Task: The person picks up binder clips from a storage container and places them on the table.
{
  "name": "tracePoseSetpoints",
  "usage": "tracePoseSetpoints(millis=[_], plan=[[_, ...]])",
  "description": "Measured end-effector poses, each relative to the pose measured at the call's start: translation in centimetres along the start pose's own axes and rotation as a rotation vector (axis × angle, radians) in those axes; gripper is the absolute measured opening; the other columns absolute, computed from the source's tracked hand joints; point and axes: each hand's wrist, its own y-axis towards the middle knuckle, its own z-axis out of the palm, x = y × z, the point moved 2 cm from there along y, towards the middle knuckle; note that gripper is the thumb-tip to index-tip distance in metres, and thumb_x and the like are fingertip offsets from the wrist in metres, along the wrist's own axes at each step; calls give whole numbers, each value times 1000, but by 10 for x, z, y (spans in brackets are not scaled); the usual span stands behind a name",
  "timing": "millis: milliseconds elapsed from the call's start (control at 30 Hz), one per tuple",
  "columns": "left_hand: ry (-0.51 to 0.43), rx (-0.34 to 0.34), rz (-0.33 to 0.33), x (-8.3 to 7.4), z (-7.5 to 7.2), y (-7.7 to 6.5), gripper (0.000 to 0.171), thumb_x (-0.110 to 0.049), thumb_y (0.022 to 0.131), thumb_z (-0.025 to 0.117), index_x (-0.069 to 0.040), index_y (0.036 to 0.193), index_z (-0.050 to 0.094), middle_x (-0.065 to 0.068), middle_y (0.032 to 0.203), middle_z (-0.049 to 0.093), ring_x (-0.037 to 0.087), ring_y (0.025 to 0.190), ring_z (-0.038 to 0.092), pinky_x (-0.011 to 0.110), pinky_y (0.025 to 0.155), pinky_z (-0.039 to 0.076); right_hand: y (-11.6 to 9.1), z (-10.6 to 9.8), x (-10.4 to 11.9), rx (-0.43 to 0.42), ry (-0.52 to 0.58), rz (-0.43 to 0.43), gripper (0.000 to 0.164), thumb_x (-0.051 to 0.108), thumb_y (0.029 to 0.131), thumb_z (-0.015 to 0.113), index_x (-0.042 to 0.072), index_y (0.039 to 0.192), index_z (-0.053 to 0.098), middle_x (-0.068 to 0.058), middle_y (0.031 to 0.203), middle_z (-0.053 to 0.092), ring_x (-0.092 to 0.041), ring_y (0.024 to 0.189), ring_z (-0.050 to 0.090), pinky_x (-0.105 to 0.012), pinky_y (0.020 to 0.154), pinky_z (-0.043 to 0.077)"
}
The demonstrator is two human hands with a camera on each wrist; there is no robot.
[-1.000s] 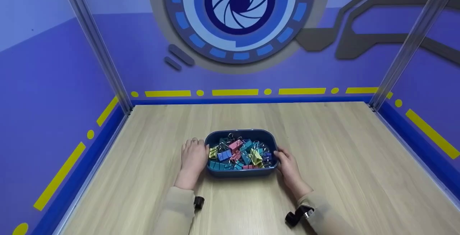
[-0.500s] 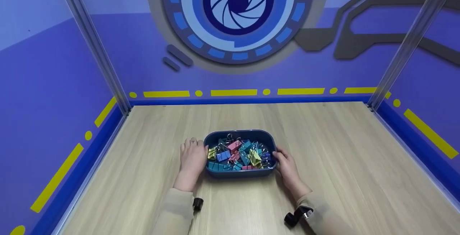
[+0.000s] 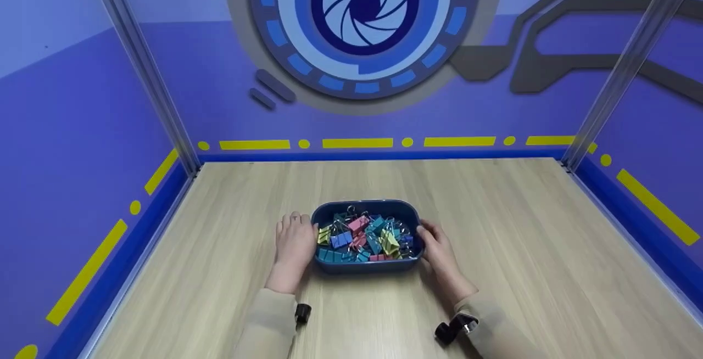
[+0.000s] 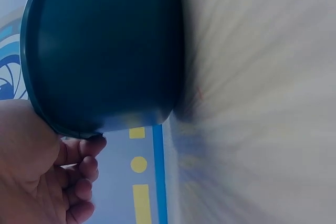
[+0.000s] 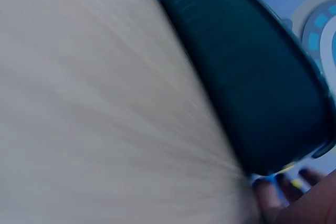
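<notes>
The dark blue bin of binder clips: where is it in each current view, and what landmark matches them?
Head: the bin sits below centre, between the left hand and right hand.
Left wrist: the bin fills much of the upper left.
Right wrist: the bin slants across the upper right.
Shared landmark: the round wall emblem, at top centre, left edge and right edge respectively.

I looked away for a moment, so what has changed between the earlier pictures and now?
Nothing has visibly changed beyond a slight shift of the whole head view; nothing was newly taken hold of or let go. The blue box stays on the table with its colorful clips inside, the left hand and right hand at its two ends.
</notes>
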Motion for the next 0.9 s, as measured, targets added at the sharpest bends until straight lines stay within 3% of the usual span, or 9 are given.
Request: tracePoseSetpoints(millis=[67, 167, 333, 500, 600, 700, 900], plan=[[2, 5, -3, 1, 0, -1, 29, -24, 97, 65, 5, 99, 67, 21, 99, 64, 39, 97, 57, 47, 85, 42, 0, 0, 6, -25, -34, -36, 50, 20, 107, 48, -7, 148, 40, -27, 150, 45, -35, 137, 48, -42, 112, 43], [0, 12, -6, 1, 0, -1, 29, -24, 98, 64, 5, 100, 67, 21, 99, 64, 39, 97, 57, 47, 85, 42, -2, 0, 18, -52, -80, -99, 47, 21, 106, 52, -2, 146, 44, -24, 148, 45, -38, 135, 48, -48, 115, 38], [-3, 19, -5, 1, -1, 0, 29, -25, 98, 63, 4, 100, 67, 21, 99, 64, 39, 97, 57, 47, 86, 43, -1, 8, 39, -34, -202, -239, 34, 16, 102, 61, 3, 133, 60, -20, 132, 56, -32, 114, 61, -37, 98, 51], [1, 8, 0, 1, -2, -1, 28, -24, 98, 64, 4, 99, 67, 20, 98, 64, 38, 97, 57, 47, 85, 43, 1, 26, 55, 15, -365, -375, 18, 8, 96, 67, 2, 112, 72, -13, 107, 73, -17, 94, 64, -24, 83, 52], [-5, 0, 3, 1, -2, -1, 28, -24, 97, 64, 4, 98, 66, 21, 98, 64, 39, 97, 57, 47, 84, 43, 1, 39, 63, 103, -394, -372, 14, 7, 96, 68, 1, 107, 74, -12, 100, 74, -14, 85, 62, -23, 76, 49], [-14, 1, 3, 0, -2, -1, 28, -24, 98, 64, 4, 98, 66, 22, 99, 64, 39, 97, 57, 48, 85, 42, 2, 53, 70, 204, -389, -314, 15, 7, 96, 66, -1, 106, 74, -12, 98, 74, -19, 84, 65, -24, 74, 50], [-17, 13, 2, 0, -1, 0, 28, -23, 98, 63, 5, 99, 66, 22, 99, 64, 40, 97, 57, 48, 86, 42, 8, 80, 77, 287, -513, -193, 13, 17, 96, 70, 8, 101, 78, -5, 93, 77, -24, 88, 73, -29, 75, 56]])
